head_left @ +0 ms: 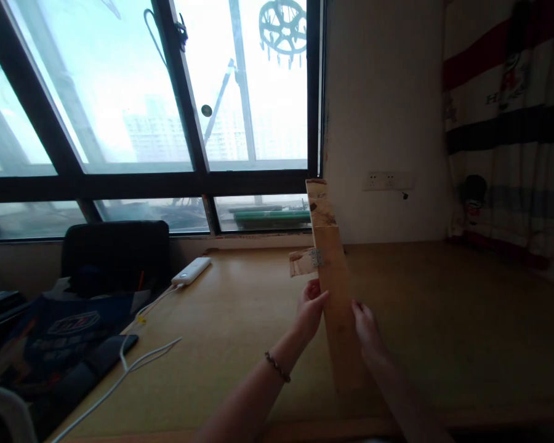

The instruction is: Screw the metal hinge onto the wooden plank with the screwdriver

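A long wooden plank (336,289) stands tilted on end over the wooden desk (443,320), its lower end near the desk's front edge. A small wooden piece (301,263) hangs off its left side by a metal hinge (316,257). My left hand (310,311), with a bead bracelet on the wrist, grips the plank's left edge just below the hinge. My right hand (367,332) holds the plank's right edge a little lower. Both hands have fingers pressed on the wood.
A white power bank (191,271) with a white cable (133,363) lies at the desk's left. A dark bag (115,255) and printed dark fabric (60,338) sit further left. A large window stands behind, a wall socket (382,180) and a striped curtain (508,129) at right.
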Tool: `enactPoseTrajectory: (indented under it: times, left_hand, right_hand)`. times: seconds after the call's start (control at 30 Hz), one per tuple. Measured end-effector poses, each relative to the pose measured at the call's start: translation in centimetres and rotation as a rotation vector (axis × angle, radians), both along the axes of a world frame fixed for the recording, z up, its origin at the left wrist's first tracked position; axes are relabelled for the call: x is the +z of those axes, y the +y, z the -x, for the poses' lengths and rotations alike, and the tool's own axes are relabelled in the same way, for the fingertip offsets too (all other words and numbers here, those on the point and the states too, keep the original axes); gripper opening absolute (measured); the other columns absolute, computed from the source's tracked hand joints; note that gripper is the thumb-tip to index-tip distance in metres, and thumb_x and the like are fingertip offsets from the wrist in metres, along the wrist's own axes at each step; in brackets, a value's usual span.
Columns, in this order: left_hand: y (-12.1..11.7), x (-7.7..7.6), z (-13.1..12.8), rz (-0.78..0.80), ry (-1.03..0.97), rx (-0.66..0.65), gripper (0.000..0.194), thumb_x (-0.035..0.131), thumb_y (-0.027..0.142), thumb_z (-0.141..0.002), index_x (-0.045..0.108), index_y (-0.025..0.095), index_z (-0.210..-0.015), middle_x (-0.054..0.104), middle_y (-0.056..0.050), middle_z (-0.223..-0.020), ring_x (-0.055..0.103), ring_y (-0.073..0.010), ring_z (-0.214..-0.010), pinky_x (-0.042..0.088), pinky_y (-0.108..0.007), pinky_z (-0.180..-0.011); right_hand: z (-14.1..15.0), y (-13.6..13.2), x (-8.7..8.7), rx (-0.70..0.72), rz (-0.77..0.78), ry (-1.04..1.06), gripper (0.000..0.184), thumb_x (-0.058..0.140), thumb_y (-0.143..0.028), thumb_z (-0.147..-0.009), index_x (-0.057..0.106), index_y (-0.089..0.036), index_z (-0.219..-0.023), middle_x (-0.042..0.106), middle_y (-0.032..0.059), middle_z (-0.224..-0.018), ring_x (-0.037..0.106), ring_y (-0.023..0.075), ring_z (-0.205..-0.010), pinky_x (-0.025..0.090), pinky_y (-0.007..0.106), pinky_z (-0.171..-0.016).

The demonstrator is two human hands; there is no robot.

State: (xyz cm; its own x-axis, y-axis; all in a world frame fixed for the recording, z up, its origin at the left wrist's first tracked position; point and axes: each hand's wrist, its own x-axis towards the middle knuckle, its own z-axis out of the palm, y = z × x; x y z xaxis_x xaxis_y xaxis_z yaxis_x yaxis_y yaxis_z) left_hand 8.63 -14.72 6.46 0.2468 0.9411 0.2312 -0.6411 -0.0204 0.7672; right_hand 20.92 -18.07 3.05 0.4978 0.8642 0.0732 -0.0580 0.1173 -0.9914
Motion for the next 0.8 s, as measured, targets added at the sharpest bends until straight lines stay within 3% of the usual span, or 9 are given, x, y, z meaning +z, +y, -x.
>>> enactPoseTrajectory:
  times: [0.13,0.3,0.4,0.6,0.7,0.8]
  left_hand:
    - [0.2,0.8,-5.6,-0.041,0.113,-0.062,0.047,0.072,0.026,-0.059,0.053,0.016,-0.101,0.060,-0.010,-0.105,0.058,-0.0206,-0.093,0.044,-0.034,-0.082]
    - [1.5,1.4,-11.6,0.077,0.590,0.095,0.056,0.070,0.033,-0.059,0.051,0.015,-0.109,0.059,-0.011,-0.099,0.056,-0.0238,-0.096,0.044,-0.032,-0.080]
    - [1.0,1.1,-14.2,0.045,0.715,0.150,0.061,0.069,0.033,-0.061,0.047,0.014,-0.115,0.056,-0.012,-0.108,0.051,-0.0245,-0.105,0.040,-0.032,-0.086]
    - [0.4,-0.3,-17.0,-0.261,0.664,-0.046,0.062,0.066,0.031,-0.065,0.045,0.015,-0.121,0.046,-0.015,-0.126,0.037,-0.0290,-0.121,0.026,-0.041,-0.102]
    - [1.3,-1.5,-17.3,-0.348,0.738,-0.055,0.068,0.065,0.034,-0.064,0.044,0.011,-0.124,0.032,-0.018,-0.137,0.017,-0.0320,-0.131,0.012,-0.043,-0.108]
    - [2.6,-2.9,-17.2,-0.363,0.845,-0.099,0.069,0.062,0.042,-0.066,0.044,0.010,-0.124,0.026,-0.018,-0.140,0.010,-0.0322,-0.133,0.009,-0.045,-0.109]
  right_hand:
    - [-5.1,-0.5,0.1,-0.149,-0.033,0.032,0.030,0.055,-0.044,-0.064,0.059,-0.017,-0.075,0.065,0.0039,-0.077,0.058,0.0197,-0.073,0.045,0.029,-0.068]
    - [-11.8,2.4,0.4,-0.263,-0.059,0.024,0.028,0.050,-0.043,-0.066,0.056,-0.018,-0.075,0.062,0.0025,-0.072,0.056,0.0173,-0.066,0.043,0.028,-0.060]
    - [-15.0,5.0,1.3,-0.321,-0.019,-0.074,0.029,0.045,-0.044,-0.068,0.055,-0.018,-0.073,0.062,0.0030,-0.069,0.057,0.0181,-0.067,0.042,0.028,-0.058]
    - [-18.2,8.6,3.6,-0.355,0.038,-0.252,0.026,0.044,-0.043,-0.070,0.053,-0.019,-0.066,0.060,0.0039,-0.061,0.058,0.0213,-0.070,0.041,0.030,-0.061]
    - [-18.5,9.8,3.6,-0.341,0.044,-0.273,0.025,0.045,-0.043,-0.069,0.053,-0.020,-0.064,0.060,0.0044,-0.060,0.058,0.0221,-0.072,0.041,0.030,-0.063]
    - [-18.7,11.1,2.8,-0.335,0.054,-0.272,0.024,0.045,-0.043,-0.068,0.052,-0.020,-0.063,0.059,0.0036,-0.059,0.057,0.0213,-0.071,0.041,0.030,-0.063]
